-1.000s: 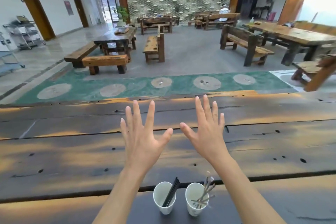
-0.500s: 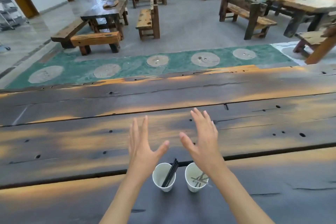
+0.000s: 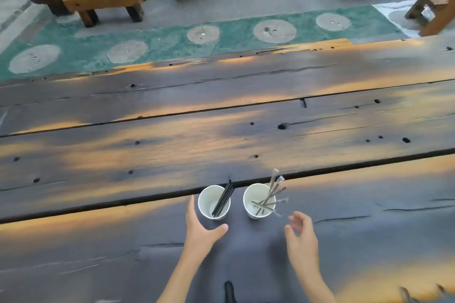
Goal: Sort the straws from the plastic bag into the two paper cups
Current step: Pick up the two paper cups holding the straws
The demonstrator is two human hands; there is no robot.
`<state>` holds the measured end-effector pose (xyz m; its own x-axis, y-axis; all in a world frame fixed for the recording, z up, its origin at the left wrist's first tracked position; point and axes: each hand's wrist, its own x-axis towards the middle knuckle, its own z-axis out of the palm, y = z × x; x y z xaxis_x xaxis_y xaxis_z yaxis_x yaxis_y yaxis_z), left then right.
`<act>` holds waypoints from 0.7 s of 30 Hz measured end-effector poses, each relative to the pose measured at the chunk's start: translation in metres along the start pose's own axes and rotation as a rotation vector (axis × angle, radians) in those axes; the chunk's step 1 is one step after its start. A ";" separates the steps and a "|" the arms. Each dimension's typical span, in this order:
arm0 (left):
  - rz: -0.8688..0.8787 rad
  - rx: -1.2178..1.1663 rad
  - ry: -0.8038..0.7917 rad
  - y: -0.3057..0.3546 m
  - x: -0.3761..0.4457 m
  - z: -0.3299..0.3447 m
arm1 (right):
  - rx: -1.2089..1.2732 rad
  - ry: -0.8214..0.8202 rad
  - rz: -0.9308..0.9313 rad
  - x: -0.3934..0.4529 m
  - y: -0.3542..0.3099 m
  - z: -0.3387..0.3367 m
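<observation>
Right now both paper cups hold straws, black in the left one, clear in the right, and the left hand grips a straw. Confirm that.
Not quite. The head view shows the left hand open and empty beside the left cup, gripping nothing. The rest holds: black straws in that cup, clear straws in the right cup.

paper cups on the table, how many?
2. The left cup, holding black straws, stands just beyond the open left hand. The right cup, holding clear-wrapped straws, stands beside it, ahead and left of the right hand. None seems hidden.
</observation>
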<state>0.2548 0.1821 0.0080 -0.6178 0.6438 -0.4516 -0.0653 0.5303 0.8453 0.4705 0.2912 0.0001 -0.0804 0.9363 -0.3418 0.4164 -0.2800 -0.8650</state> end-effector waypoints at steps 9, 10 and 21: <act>-0.009 -0.130 0.125 -0.003 0.017 0.032 | 0.008 -0.445 -0.055 0.032 -0.021 0.029; -0.006 -0.143 0.136 -0.005 0.019 0.035 | 0.028 -0.448 -0.059 0.033 -0.026 0.030; -0.006 -0.205 0.177 -0.005 0.034 0.045 | 0.171 -0.462 0.011 0.047 -0.025 0.038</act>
<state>0.2699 0.2261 -0.0247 -0.7432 0.5246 -0.4152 -0.2156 0.3996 0.8910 0.4220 0.3340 -0.0077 -0.4863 0.7522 -0.4447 0.2677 -0.3562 -0.8952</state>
